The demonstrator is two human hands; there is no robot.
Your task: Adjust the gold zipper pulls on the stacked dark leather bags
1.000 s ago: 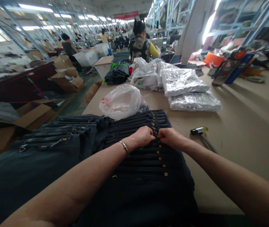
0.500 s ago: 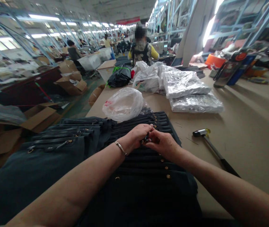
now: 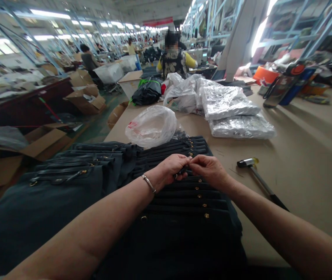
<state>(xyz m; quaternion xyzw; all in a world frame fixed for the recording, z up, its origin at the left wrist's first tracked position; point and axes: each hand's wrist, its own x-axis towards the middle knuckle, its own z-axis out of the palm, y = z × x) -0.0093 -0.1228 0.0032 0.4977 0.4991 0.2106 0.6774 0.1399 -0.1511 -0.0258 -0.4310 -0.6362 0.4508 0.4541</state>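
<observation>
though apart earlier, fingers (image 3: 199, 160) now together

L hand (image 3: 175, 167) & R hand (image 3: 209, 170) tog., fingers curled; bare forearms (image 3: 88, 237) angled fwd, converging

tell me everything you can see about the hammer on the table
The hammer lies on the brown table, to the right of the right hand. Its head has a black face at one end, a yellowish one at the other and a shiny, silvery middle. A slim, grey, metal-looking shaft slants down and rightward in the picture into a black grip, whose lower end is hidden behind the right forearm. Neither hand holds it.
</observation>
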